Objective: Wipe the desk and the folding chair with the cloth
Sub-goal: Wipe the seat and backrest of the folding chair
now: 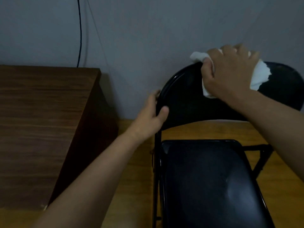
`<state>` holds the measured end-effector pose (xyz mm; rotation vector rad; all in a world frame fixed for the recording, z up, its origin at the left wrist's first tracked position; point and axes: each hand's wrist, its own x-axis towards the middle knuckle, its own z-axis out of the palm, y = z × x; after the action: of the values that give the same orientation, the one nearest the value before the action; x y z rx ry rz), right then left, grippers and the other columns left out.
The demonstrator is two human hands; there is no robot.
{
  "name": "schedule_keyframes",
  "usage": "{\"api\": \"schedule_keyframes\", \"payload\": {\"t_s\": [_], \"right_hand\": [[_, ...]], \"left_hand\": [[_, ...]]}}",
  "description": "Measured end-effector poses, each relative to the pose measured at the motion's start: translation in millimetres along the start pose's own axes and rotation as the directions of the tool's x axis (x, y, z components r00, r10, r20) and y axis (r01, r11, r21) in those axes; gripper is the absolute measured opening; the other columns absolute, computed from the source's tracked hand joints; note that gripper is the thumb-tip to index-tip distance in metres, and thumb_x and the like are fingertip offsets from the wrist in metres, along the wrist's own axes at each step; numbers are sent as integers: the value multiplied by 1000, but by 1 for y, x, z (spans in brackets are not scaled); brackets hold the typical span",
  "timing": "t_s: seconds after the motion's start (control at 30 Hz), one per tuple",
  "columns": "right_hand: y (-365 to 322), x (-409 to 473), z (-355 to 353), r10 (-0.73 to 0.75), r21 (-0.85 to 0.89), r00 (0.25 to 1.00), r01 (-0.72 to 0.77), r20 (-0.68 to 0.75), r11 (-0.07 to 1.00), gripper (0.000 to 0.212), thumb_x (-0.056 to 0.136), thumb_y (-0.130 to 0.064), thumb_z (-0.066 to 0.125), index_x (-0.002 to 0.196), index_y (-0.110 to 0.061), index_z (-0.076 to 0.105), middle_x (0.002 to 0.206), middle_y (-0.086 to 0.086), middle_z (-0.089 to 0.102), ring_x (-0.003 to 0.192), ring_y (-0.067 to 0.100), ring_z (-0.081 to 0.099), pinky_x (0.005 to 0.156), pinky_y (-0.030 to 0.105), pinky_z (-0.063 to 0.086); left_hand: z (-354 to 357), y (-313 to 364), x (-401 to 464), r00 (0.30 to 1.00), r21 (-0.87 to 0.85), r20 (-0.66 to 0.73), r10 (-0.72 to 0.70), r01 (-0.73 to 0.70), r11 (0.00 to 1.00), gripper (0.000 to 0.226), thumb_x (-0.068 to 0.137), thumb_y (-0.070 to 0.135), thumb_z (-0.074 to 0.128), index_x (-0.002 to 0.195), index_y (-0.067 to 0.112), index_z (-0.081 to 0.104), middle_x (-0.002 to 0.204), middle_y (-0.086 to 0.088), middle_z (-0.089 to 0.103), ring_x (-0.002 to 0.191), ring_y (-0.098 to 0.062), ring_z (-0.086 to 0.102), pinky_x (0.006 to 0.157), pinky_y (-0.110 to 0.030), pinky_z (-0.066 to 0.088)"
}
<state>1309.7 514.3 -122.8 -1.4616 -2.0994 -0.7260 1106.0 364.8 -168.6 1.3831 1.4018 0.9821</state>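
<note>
The white cloth (259, 74) is bunched in the right hand (230, 73), whose fingers are closed on it, and is pressed against the top of the backrest of the black folding chair (205, 178). The backrest's left edge is gripped by the left hand (152, 116), thumb in front, fingers curled behind. The dark wooden desk (41, 120) is seen just left of the chair, against a grey wall (148, 30) with 1 black cable (80, 30) hanging behind it.

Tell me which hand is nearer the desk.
Left. The left hand grips the chair back's edge on the side facing the desk; the right hand presses the cloth farther away.
</note>
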Motion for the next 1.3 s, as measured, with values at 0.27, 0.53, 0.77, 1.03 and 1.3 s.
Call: {"api": "schedule_keyframes", "payload": {"t_s": [0.27,0.53,0.77,1.03,1.3], "right_hand": [[-10,-5,-10,-28,99,999,26,25,995,41,102,-42,36,116,-17,66,117,16,65,115,43,53,95,54,35],[-64,-57,3,-80,152,997,80,-2,985,56,105,-46,34,159,-31,36,162,17,41,142,41,30,108,61,31],[-13,-57,15,-141,108,990,142,-24,984,62,100,-42,44,160,-31,34,163,11,28,137,36,27,106,60,30],[138,-38,-3,360,24,919,-368,162,929,50,100,-41,36,135,-17,62,132,19,62,122,47,49,100,60,34],[87,-10,-12,279,-15,938,-282,207,959,45,100,-42,34,109,-20,73,116,12,69,112,42,54,95,55,36]], "left_hand": [[13,59,60,997,354,-53,57,-35,934,32,104,20,40,132,5,40,117,-15,57,105,-28,58,85,-37,50],[14,41,57,946,190,-62,317,-301,935,54,92,-6,41,145,1,33,137,-1,45,131,-11,40,99,3,29],[16,29,79,950,382,-96,297,-241,892,37,102,11,42,138,8,39,136,-6,51,127,-21,49,105,-31,41],[11,39,69,988,309,-17,151,-138,941,17,104,21,38,121,23,38,102,9,53,90,-5,55,64,-18,43],[4,62,67,1000,417,26,-1,-10,909,15,103,19,43,118,18,39,101,-4,56,92,-21,59,74,-40,53]]}}
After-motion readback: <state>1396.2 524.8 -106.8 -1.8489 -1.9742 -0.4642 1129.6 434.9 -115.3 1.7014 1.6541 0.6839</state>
